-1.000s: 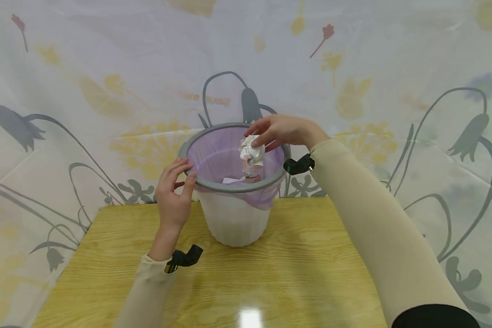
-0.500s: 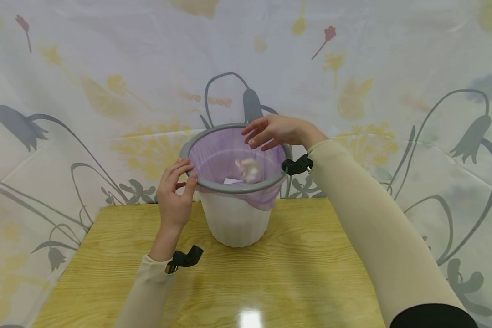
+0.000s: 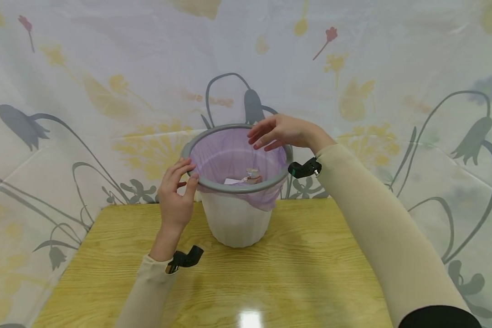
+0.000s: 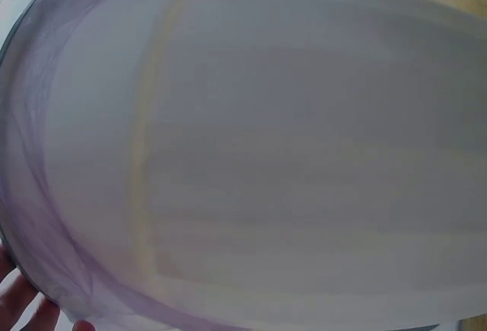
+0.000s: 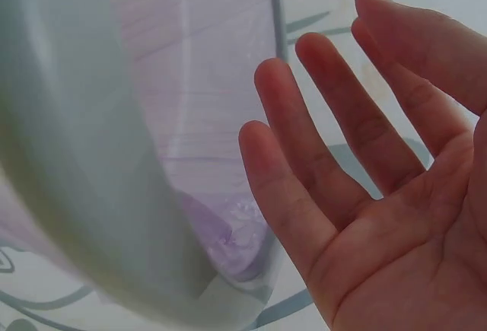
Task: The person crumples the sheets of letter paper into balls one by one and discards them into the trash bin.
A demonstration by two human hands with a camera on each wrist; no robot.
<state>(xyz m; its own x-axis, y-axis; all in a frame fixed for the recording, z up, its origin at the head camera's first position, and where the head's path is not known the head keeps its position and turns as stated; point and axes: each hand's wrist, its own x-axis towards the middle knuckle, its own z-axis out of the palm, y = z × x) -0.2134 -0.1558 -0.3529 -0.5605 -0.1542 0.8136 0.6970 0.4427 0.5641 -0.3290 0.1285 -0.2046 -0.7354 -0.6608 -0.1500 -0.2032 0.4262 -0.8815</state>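
Observation:
A white bin point(image 3: 238, 216) with a grey rim point(image 3: 239, 187) and a purple bin liner point(image 3: 213, 157) stands upright on the wooden table. My left hand point(image 3: 175, 196) touches the rim at its left, with fingertips and thumb spread along it. Above the bin's right side hovers my right hand point(image 3: 289, 130), its fingers relaxed and apart. The right wrist view shows the palm of the right hand point(image 5: 396, 209) bare, beside the rim. Down in the liner lie a flat white piece point(image 3: 232, 181) and a small brownish piece point(image 3: 254, 180); the front rim partly hides them.
The wooden table point(image 3: 213, 282) carries the bin near its back edge. A cloth backdrop printed with flowers point(image 3: 147, 91) hangs close behind it. Black wrist cameras point(image 3: 304, 168) stick out from both wrists.
The crumpled white paper has left my right hand's fingers and dropped into the bin, mostly out of sight behind the front rim. My left hand has stayed at the rim.

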